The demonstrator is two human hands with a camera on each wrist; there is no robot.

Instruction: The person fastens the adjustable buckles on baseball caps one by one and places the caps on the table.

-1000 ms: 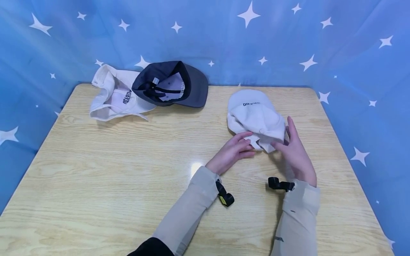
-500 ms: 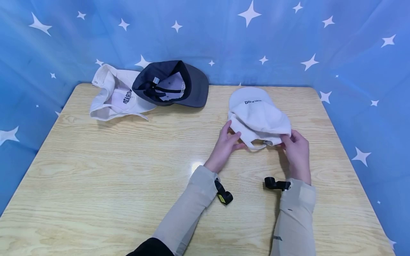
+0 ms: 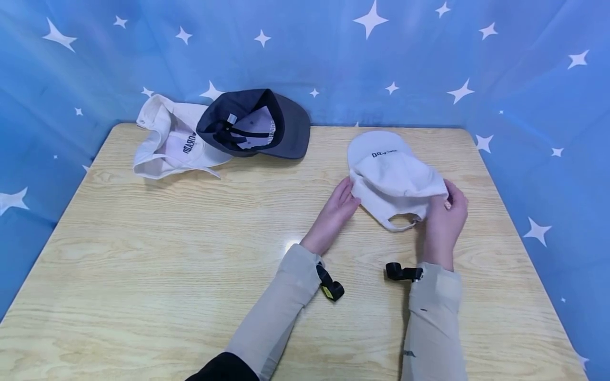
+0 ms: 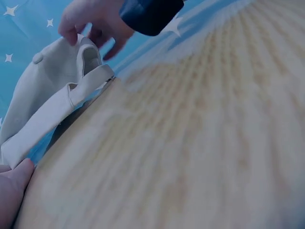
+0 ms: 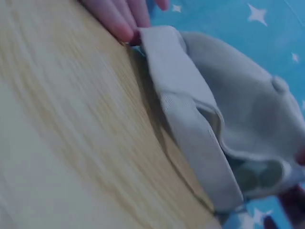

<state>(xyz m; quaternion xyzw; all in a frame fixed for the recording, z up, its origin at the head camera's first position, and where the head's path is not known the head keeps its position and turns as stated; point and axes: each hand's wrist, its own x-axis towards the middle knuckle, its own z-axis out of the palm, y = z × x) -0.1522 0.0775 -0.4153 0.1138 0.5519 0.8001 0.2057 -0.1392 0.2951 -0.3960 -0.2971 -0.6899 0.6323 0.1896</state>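
Note:
A white baseball cap (image 3: 397, 174) with dark lettering near its brim rests at the right of the table, brim toward the back. My left hand (image 3: 332, 216) holds its left edge between thumb and fingers. On the opposite side, my right hand (image 3: 443, 227) pinches the cap's right rear edge, some fingers hidden by the fabric. The back strap and its opening face me. In the left wrist view the cap (image 4: 47, 71) shows its strap arched just over the wood; in the right wrist view the cap's band (image 5: 186, 114) runs close along the tabletop.
At the back left lie a second white cap (image 3: 167, 143), inside showing, and a dark navy cap (image 3: 293, 127) that overlaps it. The wooden table (image 3: 167, 264) meets a blue star-patterned curtain (image 3: 333, 53) at the back and sides.
The white cap has shifted right and its back has spread wider, the strap opening now plainly visible. My left hand has moved up to its left edge; my right hand has taken hold of its right edge.

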